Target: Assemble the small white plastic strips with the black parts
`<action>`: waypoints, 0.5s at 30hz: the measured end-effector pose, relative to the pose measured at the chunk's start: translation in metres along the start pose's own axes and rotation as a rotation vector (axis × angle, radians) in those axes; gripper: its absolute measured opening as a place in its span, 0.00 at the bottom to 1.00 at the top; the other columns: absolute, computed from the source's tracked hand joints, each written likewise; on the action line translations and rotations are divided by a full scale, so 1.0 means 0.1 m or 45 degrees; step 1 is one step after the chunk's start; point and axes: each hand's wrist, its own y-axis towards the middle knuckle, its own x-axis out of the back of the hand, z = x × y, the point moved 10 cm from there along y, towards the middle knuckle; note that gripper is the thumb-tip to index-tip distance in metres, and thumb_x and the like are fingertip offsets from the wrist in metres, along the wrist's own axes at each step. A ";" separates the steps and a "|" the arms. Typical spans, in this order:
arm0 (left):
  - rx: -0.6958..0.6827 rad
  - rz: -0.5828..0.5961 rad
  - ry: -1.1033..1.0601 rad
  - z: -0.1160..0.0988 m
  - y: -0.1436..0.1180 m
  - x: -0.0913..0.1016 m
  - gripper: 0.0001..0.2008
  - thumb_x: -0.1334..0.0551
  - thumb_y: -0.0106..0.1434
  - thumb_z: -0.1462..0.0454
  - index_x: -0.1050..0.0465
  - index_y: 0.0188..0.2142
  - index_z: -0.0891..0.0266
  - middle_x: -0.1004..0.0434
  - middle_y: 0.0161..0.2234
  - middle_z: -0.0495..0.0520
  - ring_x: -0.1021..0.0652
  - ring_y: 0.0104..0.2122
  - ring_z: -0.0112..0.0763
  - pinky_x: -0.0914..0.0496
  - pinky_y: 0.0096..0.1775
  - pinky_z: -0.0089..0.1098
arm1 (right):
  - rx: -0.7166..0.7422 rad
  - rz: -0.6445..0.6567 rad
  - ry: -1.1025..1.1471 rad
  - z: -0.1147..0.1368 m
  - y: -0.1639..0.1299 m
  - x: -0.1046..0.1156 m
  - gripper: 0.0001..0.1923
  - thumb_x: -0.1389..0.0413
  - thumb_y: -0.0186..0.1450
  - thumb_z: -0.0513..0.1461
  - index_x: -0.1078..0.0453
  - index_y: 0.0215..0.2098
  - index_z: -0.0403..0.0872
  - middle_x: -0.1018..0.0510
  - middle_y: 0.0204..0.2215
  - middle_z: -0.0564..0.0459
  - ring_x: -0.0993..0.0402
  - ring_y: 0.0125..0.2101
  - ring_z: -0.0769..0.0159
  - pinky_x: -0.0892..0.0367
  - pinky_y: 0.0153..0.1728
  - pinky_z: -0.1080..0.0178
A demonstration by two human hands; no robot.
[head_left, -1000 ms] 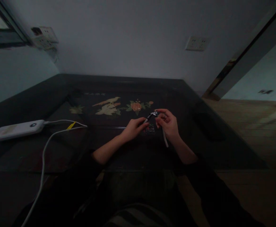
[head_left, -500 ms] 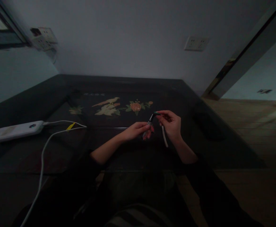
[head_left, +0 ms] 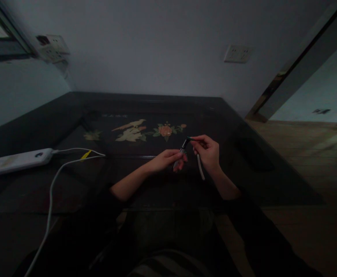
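Note:
Over the dark table, my left hand [head_left: 171,158] is closed around a slim black object with a shiny, silvery stretch [head_left: 184,145]; its kind is too dim to make out. The upper end of this object bends to the right, where my right hand [head_left: 208,151] pinches its dark tip between thumb and fingertips. Below the right hand hangs a pale, narrow strip [head_left: 201,167], its upper end hidden by the fingers. Whether the strip is joined to the black object cannot be seen.
A white power bank [head_left: 18,161] lies at the left, with a white cable [head_left: 51,196] bearing a yellow tag [head_left: 86,154]. A dark flat object [head_left: 253,154] rests at the right on the table [head_left: 162,104]. Wall sockets [head_left: 238,53] are behind.
Both hands stay in nearly the same place, still on the black object. The right hand has shifted very slightly left; the view has moved a little.

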 end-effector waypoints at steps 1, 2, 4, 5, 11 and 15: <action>0.001 -0.001 0.000 0.00 0.00 0.00 0.20 0.44 0.62 0.50 0.33 0.36 0.67 0.29 0.23 0.49 0.31 0.19 0.21 0.39 0.24 0.25 | -0.004 -0.001 -0.003 0.00 0.00 0.00 0.08 0.39 0.56 0.41 0.26 0.32 0.45 0.30 0.16 0.59 0.37 0.16 0.74 0.42 0.17 0.69; 0.001 -0.001 0.002 0.00 0.00 0.00 0.20 0.43 0.61 0.50 0.33 0.36 0.67 0.29 0.23 0.49 0.31 0.19 0.21 0.38 0.24 0.25 | -0.009 0.000 -0.005 0.00 0.00 0.00 0.08 0.39 0.56 0.41 0.26 0.32 0.45 0.30 0.16 0.59 0.37 0.16 0.74 0.42 0.17 0.69; -0.008 -0.002 0.009 -0.01 0.00 0.00 0.20 0.44 0.62 0.50 0.33 0.35 0.68 0.29 0.22 0.49 0.31 0.19 0.21 0.38 0.25 0.25 | -0.018 0.001 -0.003 0.00 0.00 0.00 0.08 0.39 0.56 0.41 0.26 0.32 0.45 0.30 0.17 0.59 0.37 0.16 0.74 0.41 0.17 0.69; -0.013 -0.003 0.011 -0.01 -0.01 0.00 0.19 0.44 0.62 0.50 0.33 0.35 0.68 0.29 0.22 0.49 0.31 0.19 0.21 0.38 0.25 0.25 | -0.021 0.002 0.002 0.00 0.00 0.00 0.08 0.39 0.56 0.41 0.26 0.32 0.45 0.30 0.17 0.59 0.37 0.16 0.74 0.41 0.17 0.69; -0.023 0.003 0.005 -0.03 0.00 -0.01 0.19 0.44 0.62 0.51 0.32 0.36 0.68 0.29 0.22 0.50 0.31 0.19 0.21 0.38 0.24 0.25 | -0.026 0.023 0.025 -0.02 0.00 -0.01 0.09 0.39 0.56 0.42 0.26 0.32 0.45 0.30 0.17 0.58 0.37 0.16 0.74 0.42 0.17 0.69; -0.010 0.011 0.008 0.00 0.01 0.00 0.20 0.44 0.62 0.50 0.32 0.36 0.67 0.29 0.22 0.50 0.31 0.19 0.21 0.39 0.24 0.24 | -0.039 0.019 -0.005 -0.02 0.00 -0.01 0.09 0.39 0.56 0.43 0.26 0.32 0.45 0.30 0.16 0.58 0.36 0.16 0.74 0.41 0.17 0.69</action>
